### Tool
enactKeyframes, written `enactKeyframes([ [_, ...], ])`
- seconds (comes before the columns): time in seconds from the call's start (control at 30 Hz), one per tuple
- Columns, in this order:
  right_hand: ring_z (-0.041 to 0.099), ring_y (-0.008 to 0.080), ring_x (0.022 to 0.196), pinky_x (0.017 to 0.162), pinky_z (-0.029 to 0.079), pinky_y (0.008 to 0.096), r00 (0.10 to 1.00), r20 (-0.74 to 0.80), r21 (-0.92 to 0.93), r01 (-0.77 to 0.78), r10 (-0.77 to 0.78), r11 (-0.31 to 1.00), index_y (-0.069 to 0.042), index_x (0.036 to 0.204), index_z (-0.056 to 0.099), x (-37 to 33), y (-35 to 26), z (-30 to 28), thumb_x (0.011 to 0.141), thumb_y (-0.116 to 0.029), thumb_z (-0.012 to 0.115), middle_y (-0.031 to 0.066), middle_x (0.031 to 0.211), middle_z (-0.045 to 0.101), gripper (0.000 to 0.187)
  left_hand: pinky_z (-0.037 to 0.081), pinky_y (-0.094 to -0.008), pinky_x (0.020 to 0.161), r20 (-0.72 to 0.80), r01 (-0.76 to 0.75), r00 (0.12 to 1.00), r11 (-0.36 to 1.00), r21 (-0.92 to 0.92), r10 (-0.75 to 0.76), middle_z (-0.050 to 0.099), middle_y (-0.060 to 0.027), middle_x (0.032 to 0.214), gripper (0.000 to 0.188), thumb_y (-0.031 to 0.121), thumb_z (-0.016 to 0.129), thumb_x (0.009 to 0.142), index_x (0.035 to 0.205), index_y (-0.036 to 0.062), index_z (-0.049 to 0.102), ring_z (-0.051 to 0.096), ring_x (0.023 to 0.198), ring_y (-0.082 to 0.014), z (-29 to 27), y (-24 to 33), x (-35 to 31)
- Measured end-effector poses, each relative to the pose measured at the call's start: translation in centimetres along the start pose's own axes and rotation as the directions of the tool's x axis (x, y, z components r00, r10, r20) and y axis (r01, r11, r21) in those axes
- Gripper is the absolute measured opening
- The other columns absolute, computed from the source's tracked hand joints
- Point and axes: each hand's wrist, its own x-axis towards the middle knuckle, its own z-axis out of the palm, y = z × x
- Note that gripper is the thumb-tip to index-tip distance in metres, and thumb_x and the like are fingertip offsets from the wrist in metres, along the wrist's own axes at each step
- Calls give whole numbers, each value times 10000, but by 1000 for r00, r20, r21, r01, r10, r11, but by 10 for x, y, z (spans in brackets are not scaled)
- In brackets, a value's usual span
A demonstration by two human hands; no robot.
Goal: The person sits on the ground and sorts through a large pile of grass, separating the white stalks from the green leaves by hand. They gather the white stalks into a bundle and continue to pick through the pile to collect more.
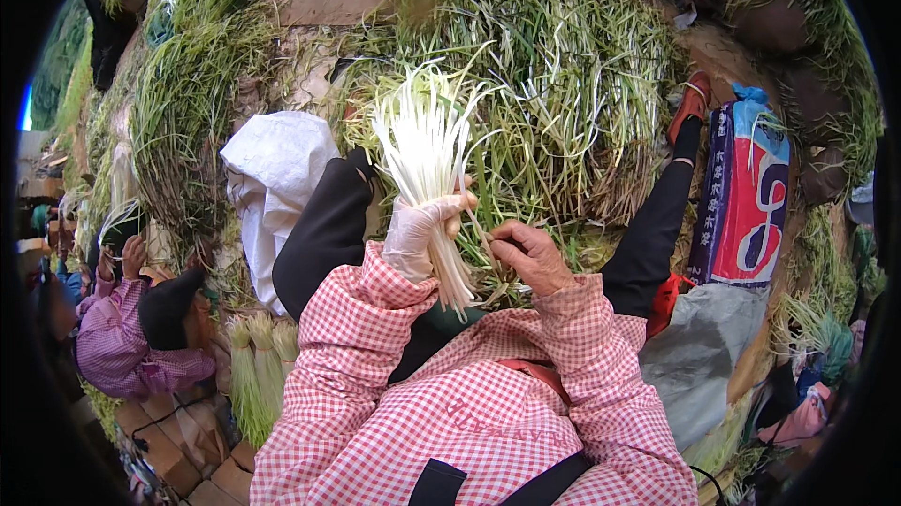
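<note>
My left hand [419, 229] grips a bunch of white stalks [422, 154] over my lap; right hand [530, 253] pinched on one stalk beside it; mid-bundling, I'd say; next: add it, ends aligned

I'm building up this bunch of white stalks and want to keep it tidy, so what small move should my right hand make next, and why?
Probably draw the stalk pinched in the right hand across and lay it against the bunch of white stalks. The gloved left hand already grips that bunch upright, the right hand sits just beside it, and the loose green pile lies right ahead.
</note>
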Motion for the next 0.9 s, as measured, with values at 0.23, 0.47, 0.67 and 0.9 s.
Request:
enactKeyframes([
  [0.23,496,38,700,604,423,197,953,-281,270,-35,113,962,-43,1229,550,-51,29,-26,930,-119,567,13,1064,612,309,383,-177,415,-38,-72,997,993,-96,69,671,-89,792,293,-19,686,767,1050,-32,615,501,468,-73,-10,12,4],
  [0.47,564,228,1148,879,462,349,812,-45,-666,410,-582,623,-22,1225,566,1,-21,14,827,-81,632,111,1146,607,408,398,-184,435,71,33,997,990,-135,-23,672,-92,816,336,5,685,781,1097,-25,577,510,473,-71,-9,5,6],
  [0.67,496,69,563,533,413,233,964,-252,175,132,-85,976,11,1103,597,-21,9,10,988,-222,517,5,666,554,273,430,-185,467,8,-91,995,963,-254,96,676,-122,921,319,-1,641,827,1139,-8,574,531,516,-76,-22,4,11],
  [0.9,479,90,567,521,389,265,902,-272,-308,247,-334,919,-18,1125,569,-12,2,30,976,-193,521,36,678,534,234,432,-179,462,253,175,956,980,-92,-147,681,-93,892,391,98,682,842,1190,-21,550,543,515,-68,-5,-19,-2],
])
